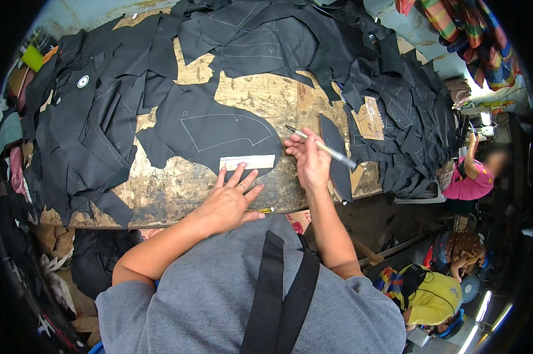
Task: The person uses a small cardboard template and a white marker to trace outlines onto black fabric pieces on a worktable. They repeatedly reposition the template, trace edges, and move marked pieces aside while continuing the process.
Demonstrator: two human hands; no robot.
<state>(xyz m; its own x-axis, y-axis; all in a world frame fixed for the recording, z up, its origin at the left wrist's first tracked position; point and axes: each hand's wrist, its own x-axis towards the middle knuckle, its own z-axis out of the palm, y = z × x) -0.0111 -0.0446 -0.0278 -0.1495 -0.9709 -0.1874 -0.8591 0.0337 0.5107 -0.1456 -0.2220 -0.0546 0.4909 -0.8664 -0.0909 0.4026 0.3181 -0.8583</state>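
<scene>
My left hand [234, 200] lies with fingers spread at the table's near edge. Its fingertips touch a white rectangular strip [247, 161], which rests on the lower edge of a black sheet of leather-like material [160, 133]. An angular outline is drawn in pale lines on that sheet. To the right of the sheet, my right hand [312, 162] is raised with a pen [340, 158] between its fingers. The pen's dark tip points up and left, off the material. A yellow pencil-like stick [265, 210] shows beside my left thumb.
Black pieces [107, 112] with drawn outlines heap over the worn wooden table [178, 189], left, far and right. A brown card template [370, 120] lies on the right heap, near a dark curved piece [336, 156]. Further right are a person in pink [470, 180] and one in yellow [435, 295].
</scene>
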